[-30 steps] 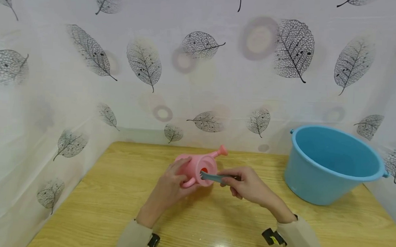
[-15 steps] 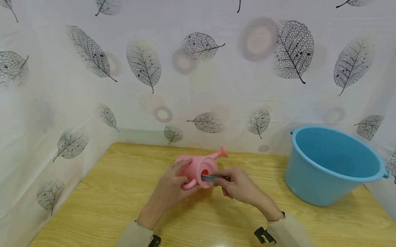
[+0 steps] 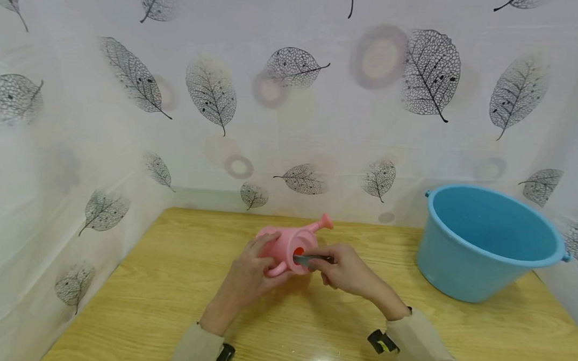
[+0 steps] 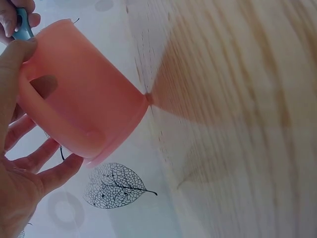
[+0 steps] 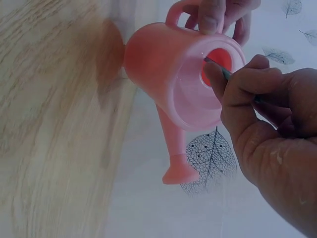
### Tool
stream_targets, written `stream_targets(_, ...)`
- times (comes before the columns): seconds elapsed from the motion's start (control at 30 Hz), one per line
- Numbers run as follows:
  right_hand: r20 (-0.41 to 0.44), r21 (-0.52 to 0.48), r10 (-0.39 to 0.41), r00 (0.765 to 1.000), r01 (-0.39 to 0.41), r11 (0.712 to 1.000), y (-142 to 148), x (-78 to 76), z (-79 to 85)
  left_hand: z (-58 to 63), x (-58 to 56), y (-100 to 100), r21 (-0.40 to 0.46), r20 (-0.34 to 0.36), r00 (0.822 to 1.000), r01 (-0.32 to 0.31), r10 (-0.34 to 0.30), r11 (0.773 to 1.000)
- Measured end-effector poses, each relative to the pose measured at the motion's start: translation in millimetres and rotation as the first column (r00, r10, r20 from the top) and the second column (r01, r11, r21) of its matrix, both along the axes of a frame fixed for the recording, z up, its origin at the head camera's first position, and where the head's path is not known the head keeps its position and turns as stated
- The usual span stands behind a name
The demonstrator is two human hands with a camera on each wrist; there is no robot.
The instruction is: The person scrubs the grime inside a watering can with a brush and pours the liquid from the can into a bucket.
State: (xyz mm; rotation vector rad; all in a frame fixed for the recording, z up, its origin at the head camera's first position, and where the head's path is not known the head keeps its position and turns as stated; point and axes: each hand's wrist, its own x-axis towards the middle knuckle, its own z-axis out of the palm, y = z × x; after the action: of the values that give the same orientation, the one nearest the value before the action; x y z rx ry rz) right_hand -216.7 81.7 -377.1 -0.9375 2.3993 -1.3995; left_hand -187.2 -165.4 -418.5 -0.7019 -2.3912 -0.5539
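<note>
No text, label, brand, number or sign can be read anywhere.

Right grip (image 5: 265, 148) beside watering can (image 5: 156, 59)

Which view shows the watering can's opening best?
Right wrist: the opening is large and faces the camera, though the right hand covers part. Head shows it small, the tool crossing it. Left wrist shows the can side-on, opening out of sight.

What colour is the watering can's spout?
Pink; the spout shows best in the right wrist view.
</note>
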Motion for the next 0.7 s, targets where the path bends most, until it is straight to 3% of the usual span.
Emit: stream_targets(0.7, 0.054, -0.017, 0.009, 0.998, -0.008, 1.0, 30, 1.1, 12.6, 0.4, 0.2, -1, 0.028, 0.041, 0.999, -0.014, 0.013, 1.0)
